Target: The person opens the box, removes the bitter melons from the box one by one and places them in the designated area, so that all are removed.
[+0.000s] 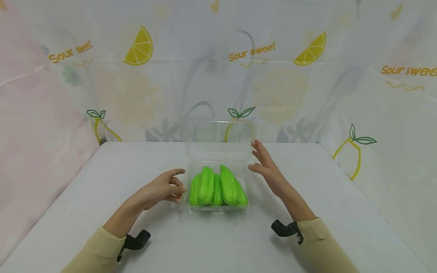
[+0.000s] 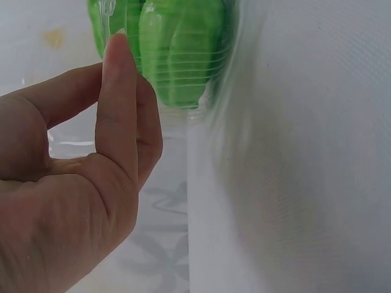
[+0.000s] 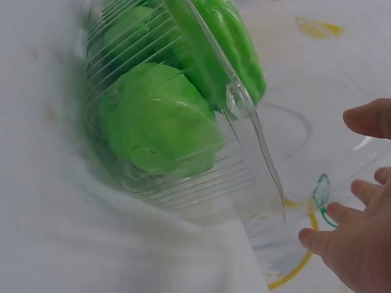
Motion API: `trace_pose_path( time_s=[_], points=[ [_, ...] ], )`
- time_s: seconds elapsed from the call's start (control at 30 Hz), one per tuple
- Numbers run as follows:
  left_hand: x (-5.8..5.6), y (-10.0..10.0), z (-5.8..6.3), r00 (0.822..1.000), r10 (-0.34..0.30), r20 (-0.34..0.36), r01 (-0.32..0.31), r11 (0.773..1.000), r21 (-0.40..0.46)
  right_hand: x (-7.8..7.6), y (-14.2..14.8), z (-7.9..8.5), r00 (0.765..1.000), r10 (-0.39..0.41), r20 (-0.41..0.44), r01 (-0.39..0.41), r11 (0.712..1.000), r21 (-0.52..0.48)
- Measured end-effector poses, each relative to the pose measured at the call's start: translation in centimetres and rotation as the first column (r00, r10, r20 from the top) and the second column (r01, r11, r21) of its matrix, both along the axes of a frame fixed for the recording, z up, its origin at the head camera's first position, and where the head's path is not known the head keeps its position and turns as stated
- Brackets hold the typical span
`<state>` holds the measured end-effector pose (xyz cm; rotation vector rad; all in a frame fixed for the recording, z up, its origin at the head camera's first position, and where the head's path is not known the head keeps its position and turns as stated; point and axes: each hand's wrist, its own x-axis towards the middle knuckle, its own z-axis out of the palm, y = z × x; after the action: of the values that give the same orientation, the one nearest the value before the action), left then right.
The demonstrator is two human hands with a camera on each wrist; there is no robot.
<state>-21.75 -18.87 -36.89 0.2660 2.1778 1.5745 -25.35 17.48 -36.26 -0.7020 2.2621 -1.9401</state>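
Note:
A clear plastic clamshell box (image 1: 218,209) stands on the table with several bright green peppers (image 1: 206,185) in it. Its see-through lid (image 1: 220,151) is raised at the back. My left hand (image 1: 167,187) is at the box's left side, thumb and bent fingers pinching the rim while the index finger points toward the back corner. In the left wrist view, the thumb tip (image 2: 119,52) meets the rim in front of the peppers. My right hand (image 1: 269,170) is held apart from the box at its right, fingers spread and nothing in them, near the lid's edge.
A white table (image 1: 143,159) lies under the box. Behind it and on both sides hangs a pale cloth (image 1: 164,87) printed with lemons and words. Each wrist carries a black camera mount (image 1: 136,240) at the sleeve.

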Motion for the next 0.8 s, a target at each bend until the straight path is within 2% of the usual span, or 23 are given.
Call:
trace_pose_path(
  time_s=[0.37,0.8],
  points=[
    [0.2,0.1,-0.1,0.998,-0.058,0.013,0.058,0.998,0.026,-0.8,0.1,-0.7,1.0,-0.015,0.025,0.014,1.0,0.01],
    [0.3,0.4,0.0,0.999,-0.044,0.026,0.043,0.999,0.024,-1.9,0.2,-2.1,0.991,0.031,0.13,-0.026,0.999,-0.04]
  ],
)
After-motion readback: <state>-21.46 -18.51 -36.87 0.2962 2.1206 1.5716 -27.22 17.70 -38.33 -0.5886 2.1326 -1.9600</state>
